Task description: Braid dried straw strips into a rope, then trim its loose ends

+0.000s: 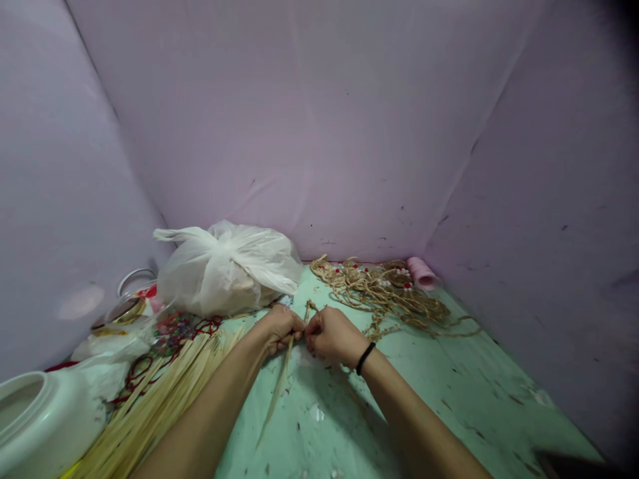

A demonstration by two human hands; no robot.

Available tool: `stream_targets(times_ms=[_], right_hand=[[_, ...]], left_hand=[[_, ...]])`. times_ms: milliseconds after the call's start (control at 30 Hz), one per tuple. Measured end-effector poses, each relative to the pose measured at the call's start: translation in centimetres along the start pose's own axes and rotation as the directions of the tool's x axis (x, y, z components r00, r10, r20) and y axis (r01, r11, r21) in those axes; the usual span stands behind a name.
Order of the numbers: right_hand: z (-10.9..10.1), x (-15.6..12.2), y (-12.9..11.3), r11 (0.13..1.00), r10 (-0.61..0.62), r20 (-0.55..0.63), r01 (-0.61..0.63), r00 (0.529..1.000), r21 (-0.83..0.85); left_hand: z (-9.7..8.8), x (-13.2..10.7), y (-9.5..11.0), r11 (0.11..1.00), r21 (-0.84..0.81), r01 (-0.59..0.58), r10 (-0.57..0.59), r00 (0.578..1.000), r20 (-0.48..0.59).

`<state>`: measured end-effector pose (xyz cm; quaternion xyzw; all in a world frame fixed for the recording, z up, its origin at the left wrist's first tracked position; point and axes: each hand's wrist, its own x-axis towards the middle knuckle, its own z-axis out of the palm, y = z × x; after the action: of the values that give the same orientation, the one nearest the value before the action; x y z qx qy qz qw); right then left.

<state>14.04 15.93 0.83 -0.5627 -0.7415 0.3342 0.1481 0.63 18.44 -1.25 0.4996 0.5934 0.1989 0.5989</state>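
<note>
Close together near the middle of the green surface, my left hand (pixel 283 328) and my right hand (pixel 335 336) are both closed on a thin twisted straw cord (pixel 308 307). A short knotted end of this cord sticks up beyond my fingers. From under my left hand a flat, pale straw strip (pixel 275 398) trails down toward me. The part of the cord between my fingertips is mostly hidden. A black band (pixel 365 358) circles my right wrist.
Left of my arm lies a bundle of flat straw strips (pixel 164 392), with a white jar (pixel 54 412) and bagged beads (pixel 172 331) nearby. Behind stand a tied white plastic bag (pixel 224 266), a heap of braided cords (pixel 389 293) with red and white beads, and a pink thread spool (pixel 422 274).
</note>
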Motion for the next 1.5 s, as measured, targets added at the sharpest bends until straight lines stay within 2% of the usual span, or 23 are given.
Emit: stream_targets(times_ms=[67, 167, 233, 300, 333, 400, 467, 533, 600, 667, 733, 767, 867, 900, 1033, 1133, 1200, 1233, 1267, 1300, 1367, 1433, 1500], right_hand=[[-0.4, 0.2, 0.2, 0.991, 0.07, 0.031, -0.073, 0.997, 0.109], [-0.7, 0.4, -0.2, 0.906, 0.272, -0.052, -0.238, 0.961, 0.35], [-0.5, 0.4, -1.0, 0.762, 0.369, 0.007, -0.306, 0.93, 0.57], [0.0, 0.3, -1.6, 0.596, 0.364, 0.147, -0.352, 0.92, 0.722], [0.2, 0.3, -1.7, 0.545, 0.348, 0.196, -0.368, 0.917, 0.753], [0.5, 0.2, -1.2, 0.592, 0.347, 0.225, -0.399, 0.91, 0.701], [0.1, -0.1, -0.2, 0.756, 0.369, 0.2, -0.418, 0.908, 0.504], [-0.9, -0.5, 1.0, 0.825, 0.365, 0.222, -0.424, 0.904, 0.374], [-2.3, -1.0, 1.9, 0.954, 0.274, 0.18, -0.291, 0.945, 0.076], [-3.4, -1.3, 2.5, 0.974, 0.222, 0.1, -0.216, 0.97, -0.064], [-4.0, -1.0, 3.3, 0.954, 0.194, -0.042, -0.199, 0.98, -0.226], [-4.0, -0.7, 3.8, 0.932, 0.201, -0.127, -0.23, 0.971, -0.279], [-4.0, 0.4, 5.8, 0.885, 0.231, -0.382, -0.356, 0.895, -0.299], [-4.1, 0.7, 6.3, 0.885, 0.241, -0.405, -0.371, 0.882, -0.282], [-5.5, 0.1, 6.0, 0.897, 0.27, -0.261, -0.341, 0.927, -0.282], [-6.3, -1.1, 3.3, 0.88, 0.189, -0.387, -0.331, 0.902, -0.341], [-5.8, -1.4, 1.4, 0.939, 0.118, -0.43, -0.242, 0.895, -0.245], [-5.1, -1.3, 0.6, 0.977, 0.137, -0.409, -0.191, 0.902, -0.096], [-4.2, -1.0, -0.1, 0.98, 0.19, -0.32, -0.16, 0.928, 0.118], [-3.1, -0.7, -0.6, 0.92, 0.279, -0.194, -0.204, 0.94, 0.335], [-1.0, 0.1, -1.0, 0.749, 0.344, 0.077, -0.323, 0.936, 0.579], [0.5, 0.7, -1.0, 0.636, 0.334, 0.171, -0.355, 0.927, 0.685], [1.3, 1.1, -0.6, 0.589, 0.31, 0.188, -0.343, 0.932, 0.731]], left_hand=[[-0.3, 0.1, 0.1, 1.0, -0.029, -0.003, 0.004, 1.0, 0.022], [-0.9, 0.2, 0.1, 0.993, -0.111, 0.033, -0.024, 0.996, 0.084], [-1.2, 0.4, 0.0, 0.99, -0.134, 0.047, -0.03, 0.991, 0.131], [-1.5, 0.5, -0.1, 0.988, -0.145, 0.046, -0.022, 0.987, 0.16], [-1.5, 0.5, -0.1, 0.987, -0.153, 0.046, -0.02, 0.986, 0.168], [-1.6, 0.5, -0.1, 0.984, -0.168, 0.062, -0.032, 0.984, 0.178], [-1.6, 0.4, 0.0, 0.983, -0.159, 0.093, -0.062, 0.98, 0.19], [-1.5, 0.3, 0.2, 0.986, -0.134, 0.102, -0.076, 0.98, 0.187], [-1.3, 0.2, 0.3, 0.989, -0.116, 0.087, -0.065, 0.982, 0.175], [-1.1, 0.1, 0.3, 0.992, -0.11, 0.055, -0.038, 0.987, 0.154], [-0.8, 0.1, 0.2, 0.995, -0.095, 0.039, -0.028, 0.993, 0.118], [-0.6, 0.1, 0.2, 0.996, -0.085, 0.03, -0.022, 0.995, 0.093], [-0.3, 0.1, 0.0, 0.999, -0.037, 0.005, -0.004, 0.999, 0.041], [-0.2, 0.1, 0.0, 1.0, -0.023, -0.002, 0.003, 0.999, 0.036], [0.0, 0.0, 0.2, 1.0, -0.013, -0.001, 0.001, 0.999, 0.037], [-0.1, -0.2, 0.3, 1.0, -0.023, 0.009, -0.008, 0.999, 0.043], [-0.2, -0.2, 0.3, 0.999, -0.035, 0.008, -0.006, 0.998, 0.056], [-0.3, -0.2, 0.2, 0.999, -0.043, 0.002, 0.0, 0.998, 0.065], [-0.3, -0.1, 0.2, 0.999, -0.055, -0.004, 0.008, 0.997, 0.077], [-0.4, 0.0, 0.1, 0.998, -0.068, -0.012, 0.018, 0.996, 0.088], [-0.6, 0.2, -0.1, 0.995, -0.095, -0.019, 0.028, 0.994, 0.102], [-0.7, 0.3, -0.2, 0.993, -0.118, -0.016, 0.029, 0.993, 0.113], [-0.7, 0.4, -0.2, 0.991, -0.128, -0.025, 0.041, 0.992, 0.123]])
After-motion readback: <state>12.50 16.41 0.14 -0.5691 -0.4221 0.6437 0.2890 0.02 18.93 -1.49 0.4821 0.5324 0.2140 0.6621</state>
